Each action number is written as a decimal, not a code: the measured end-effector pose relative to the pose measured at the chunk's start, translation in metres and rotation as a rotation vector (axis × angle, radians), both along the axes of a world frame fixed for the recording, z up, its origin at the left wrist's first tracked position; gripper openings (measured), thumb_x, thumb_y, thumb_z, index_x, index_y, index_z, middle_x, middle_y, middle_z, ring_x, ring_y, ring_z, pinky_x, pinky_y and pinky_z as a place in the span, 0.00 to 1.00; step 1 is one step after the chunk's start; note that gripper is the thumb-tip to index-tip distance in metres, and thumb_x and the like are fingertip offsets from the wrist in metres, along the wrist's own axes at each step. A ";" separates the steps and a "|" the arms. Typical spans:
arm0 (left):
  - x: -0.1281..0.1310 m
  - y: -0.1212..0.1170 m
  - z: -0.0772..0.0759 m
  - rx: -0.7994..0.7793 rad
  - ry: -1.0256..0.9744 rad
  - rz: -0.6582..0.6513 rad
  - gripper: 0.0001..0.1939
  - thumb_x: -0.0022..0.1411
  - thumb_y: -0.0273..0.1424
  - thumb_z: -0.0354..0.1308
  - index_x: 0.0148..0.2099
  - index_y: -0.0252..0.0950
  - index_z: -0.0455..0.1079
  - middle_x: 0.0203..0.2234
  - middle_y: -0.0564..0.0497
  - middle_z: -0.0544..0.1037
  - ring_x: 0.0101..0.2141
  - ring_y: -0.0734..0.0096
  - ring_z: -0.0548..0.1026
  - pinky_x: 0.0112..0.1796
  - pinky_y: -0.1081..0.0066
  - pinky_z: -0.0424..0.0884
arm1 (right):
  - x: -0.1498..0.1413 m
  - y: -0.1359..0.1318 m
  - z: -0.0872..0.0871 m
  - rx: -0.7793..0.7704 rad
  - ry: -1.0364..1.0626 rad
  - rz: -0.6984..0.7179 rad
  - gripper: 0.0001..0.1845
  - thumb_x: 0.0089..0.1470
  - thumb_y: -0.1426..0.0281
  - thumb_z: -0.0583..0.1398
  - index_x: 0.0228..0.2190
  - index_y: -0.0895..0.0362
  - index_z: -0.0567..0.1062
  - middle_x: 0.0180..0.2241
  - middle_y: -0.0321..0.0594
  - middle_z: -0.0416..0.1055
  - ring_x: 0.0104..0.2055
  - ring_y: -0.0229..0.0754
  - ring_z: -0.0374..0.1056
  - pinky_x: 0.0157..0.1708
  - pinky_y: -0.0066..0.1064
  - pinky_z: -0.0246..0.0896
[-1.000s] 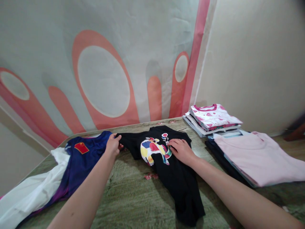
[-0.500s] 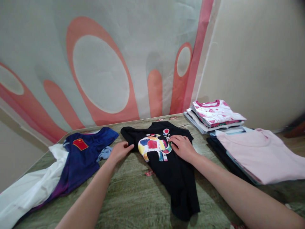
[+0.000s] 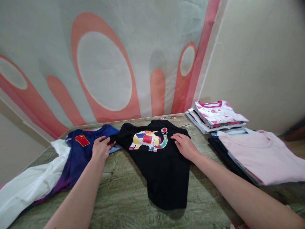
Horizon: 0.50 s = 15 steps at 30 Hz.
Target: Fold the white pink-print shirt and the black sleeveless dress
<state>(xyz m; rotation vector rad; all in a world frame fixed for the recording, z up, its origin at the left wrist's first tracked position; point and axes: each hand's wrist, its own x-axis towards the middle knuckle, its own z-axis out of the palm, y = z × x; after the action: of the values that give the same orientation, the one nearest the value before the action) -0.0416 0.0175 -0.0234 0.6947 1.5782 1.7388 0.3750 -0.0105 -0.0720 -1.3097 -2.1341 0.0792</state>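
Note:
A black T-shirt (image 3: 164, 178) with a colourful patchwork elephant print lies on the table in front of me. My left hand (image 3: 102, 149) pinches the end of its left sleeve, pulled out sideways over a light blue cloth (image 3: 115, 148). On the shirt's right part, beside the elephant's trunk, my right hand (image 3: 185, 145) rests with fingers stretched out and touching the fabric. Just beyond my left hand lies a dark blue shirt (image 3: 79, 159) with a red flag patch.
White clothing (image 3: 40, 173) lies at the left of the wooden table (image 3: 121, 197). At the right are a folded pile topped by a pink shirt (image 3: 259, 159) and, behind it, a pile topped by a white and pink patterned shirt (image 3: 216, 113). A wall stands behind.
My left hand has moved left, drawing the sleeve out with it. The black shirt is spread wider and its print lies flatter. My right hand stays about where it was.

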 end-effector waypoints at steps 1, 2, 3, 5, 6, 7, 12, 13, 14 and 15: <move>0.001 -0.001 0.000 0.016 0.023 0.017 0.13 0.53 0.19 0.58 0.37 0.37 0.61 0.26 0.56 0.69 0.24 0.77 0.73 0.27 0.70 0.77 | 0.001 0.000 0.002 0.009 0.010 -0.012 0.19 0.57 0.77 0.52 0.47 0.53 0.73 0.49 0.44 0.69 0.50 0.48 0.64 0.50 0.43 0.59; 0.003 -0.002 0.001 0.006 0.044 0.002 0.13 0.53 0.20 0.60 0.37 0.37 0.61 0.25 0.56 0.69 0.24 0.77 0.73 0.27 0.69 0.77 | 0.002 -0.001 0.004 0.019 0.017 -0.025 0.18 0.56 0.78 0.52 0.46 0.53 0.74 0.49 0.44 0.69 0.50 0.48 0.64 0.50 0.43 0.59; 0.006 -0.003 0.002 -0.037 0.064 -0.052 0.11 0.53 0.22 0.61 0.36 0.36 0.62 0.24 0.56 0.70 0.22 0.77 0.72 0.25 0.70 0.77 | 0.002 -0.003 0.007 0.029 0.023 -0.037 0.17 0.56 0.78 0.52 0.45 0.54 0.74 0.48 0.45 0.69 0.50 0.49 0.64 0.49 0.43 0.60; 0.010 -0.007 0.004 -0.213 0.098 -0.268 0.10 0.55 0.31 0.63 0.32 0.33 0.64 0.19 0.54 0.70 0.17 0.76 0.70 0.18 0.74 0.72 | 0.000 -0.007 0.013 0.044 0.030 -0.051 0.16 0.57 0.77 0.52 0.43 0.54 0.74 0.45 0.45 0.69 0.48 0.49 0.64 0.48 0.42 0.60; 0.011 -0.009 0.004 -0.327 0.121 -0.401 0.13 0.56 0.36 0.63 0.29 0.33 0.65 0.16 0.53 0.69 0.14 0.76 0.68 0.14 0.76 0.68 | -0.002 -0.010 0.015 0.042 0.028 -0.046 0.16 0.58 0.76 0.51 0.43 0.54 0.74 0.44 0.45 0.69 0.47 0.49 0.64 0.48 0.42 0.60; 0.013 -0.011 0.005 -0.436 0.155 -0.516 0.17 0.56 0.41 0.62 0.27 0.32 0.66 0.13 0.51 0.69 0.12 0.75 0.66 0.11 0.78 0.63 | -0.005 -0.013 0.017 0.033 0.017 -0.031 0.15 0.59 0.76 0.51 0.42 0.54 0.74 0.43 0.44 0.70 0.46 0.48 0.64 0.47 0.41 0.60; 0.029 -0.015 0.003 -0.350 0.197 -0.490 0.12 0.55 0.35 0.65 0.32 0.31 0.70 0.20 0.47 0.77 0.15 0.72 0.72 0.14 0.78 0.65 | -0.015 -0.020 0.019 -0.031 -0.151 0.050 0.12 0.61 0.69 0.54 0.45 0.52 0.73 0.43 0.43 0.70 0.45 0.48 0.63 0.42 0.40 0.59; 0.033 -0.014 0.003 -0.260 0.145 -0.442 0.08 0.57 0.32 0.63 0.35 0.32 0.71 0.24 0.47 0.78 0.19 0.71 0.74 0.18 0.76 0.69 | -0.015 -0.020 0.019 -0.034 -0.177 0.050 0.12 0.61 0.68 0.55 0.46 0.51 0.73 0.44 0.43 0.70 0.45 0.48 0.63 0.42 0.40 0.58; 0.037 -0.013 0.003 -0.185 0.084 -0.413 0.06 0.58 0.29 0.61 0.37 0.32 0.70 0.27 0.47 0.79 0.22 0.70 0.76 0.21 0.74 0.73 | -0.015 -0.019 0.019 -0.036 -0.195 0.047 0.13 0.61 0.68 0.55 0.47 0.51 0.73 0.45 0.43 0.69 0.46 0.48 0.63 0.42 0.39 0.58; 0.039 -0.011 0.004 -0.133 0.024 -0.400 0.04 0.61 0.28 0.58 0.38 0.33 0.70 0.28 0.48 0.79 0.24 0.70 0.77 0.25 0.71 0.75 | -0.014 -0.017 0.019 -0.037 -0.208 0.042 0.13 0.62 0.68 0.54 0.47 0.51 0.72 0.46 0.43 0.69 0.46 0.48 0.63 0.42 0.39 0.58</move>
<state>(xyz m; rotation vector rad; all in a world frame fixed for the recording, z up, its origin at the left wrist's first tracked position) -0.0030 0.0065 -0.0198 0.8962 1.4374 1.3268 0.3614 -0.0277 -0.0535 -1.3442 -2.3453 -0.0002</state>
